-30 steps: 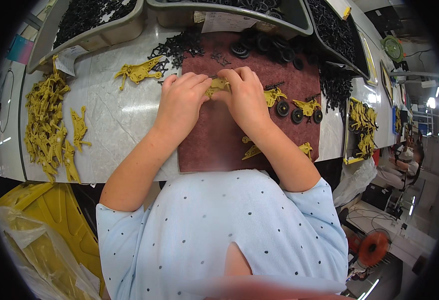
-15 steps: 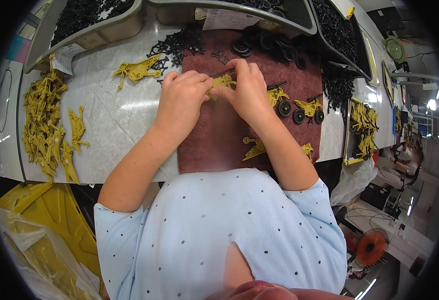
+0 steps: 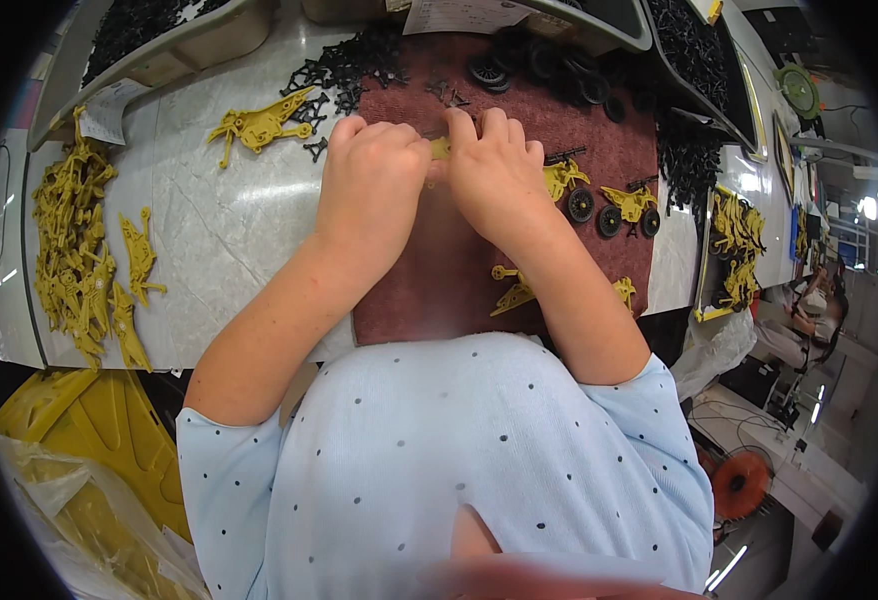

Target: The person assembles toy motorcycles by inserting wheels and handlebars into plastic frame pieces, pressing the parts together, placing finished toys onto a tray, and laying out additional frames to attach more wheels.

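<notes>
A small yellow plastic part [image 3: 441, 148] sits pinched between both hands, right over the dark red mat [image 3: 429, 270]. Left hand [image 3: 371, 185] and right hand [image 3: 497, 172] both have fingers curled tight on it. Two yellow toy bikes [image 3: 599, 200] with black wheels are just to the right, loose yellow pieces [image 3: 79, 250] piled at far left on the surface [image 3: 229, 220].

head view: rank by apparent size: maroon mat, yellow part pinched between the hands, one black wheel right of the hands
1. maroon mat, by far the largest
2. black wheel
3. yellow part; mostly hidden by the left hand and right hand, so its rank is unsure
</notes>
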The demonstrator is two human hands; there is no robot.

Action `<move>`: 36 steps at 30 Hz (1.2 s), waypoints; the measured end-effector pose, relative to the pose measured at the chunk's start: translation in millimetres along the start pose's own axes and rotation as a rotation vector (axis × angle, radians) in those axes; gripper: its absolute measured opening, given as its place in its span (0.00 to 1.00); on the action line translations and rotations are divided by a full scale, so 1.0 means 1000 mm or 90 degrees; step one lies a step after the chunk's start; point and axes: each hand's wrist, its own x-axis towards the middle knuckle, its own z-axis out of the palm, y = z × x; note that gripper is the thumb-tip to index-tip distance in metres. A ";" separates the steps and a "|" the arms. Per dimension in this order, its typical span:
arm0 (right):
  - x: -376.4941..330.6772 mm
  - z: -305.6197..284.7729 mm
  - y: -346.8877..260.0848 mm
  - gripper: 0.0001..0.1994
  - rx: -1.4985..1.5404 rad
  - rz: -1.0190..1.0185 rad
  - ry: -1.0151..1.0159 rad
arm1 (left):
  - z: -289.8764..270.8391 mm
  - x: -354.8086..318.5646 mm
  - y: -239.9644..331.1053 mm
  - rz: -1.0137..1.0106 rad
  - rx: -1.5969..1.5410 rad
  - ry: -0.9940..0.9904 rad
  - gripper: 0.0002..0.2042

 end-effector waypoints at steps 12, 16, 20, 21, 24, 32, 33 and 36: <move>0.008 -0.010 0.000 0.25 0.037 0.046 -0.071 | -0.005 0.006 0.001 -0.002 0.031 -0.035 0.05; 0.004 0.000 0.010 0.32 0.148 0.066 0.023 | -0.003 -0.004 -0.003 -0.034 -0.012 -0.055 0.11; -0.002 0.002 0.024 0.36 0.407 0.159 0.050 | -0.004 -0.011 -0.003 -0.056 -0.061 -0.032 0.14; -0.003 0.002 0.027 0.32 0.416 0.158 0.059 | -0.002 -0.011 -0.001 -0.042 -0.056 -0.011 0.13; -0.005 -0.003 0.025 0.26 0.294 0.121 0.039 | -0.003 -0.012 0.002 -0.021 -0.036 0.012 0.13; 0.022 -0.017 0.030 0.20 0.251 0.139 -0.157 | -0.003 -0.003 -0.003 -0.019 -0.070 0.004 0.09; 0.027 -0.014 0.032 0.18 0.236 0.107 -0.174 | -0.003 -0.001 -0.002 -0.018 -0.042 -0.002 0.07; 0.034 -0.018 0.029 0.17 0.222 0.109 -0.239 | -0.004 0.000 0.002 -0.034 0.001 -0.022 0.09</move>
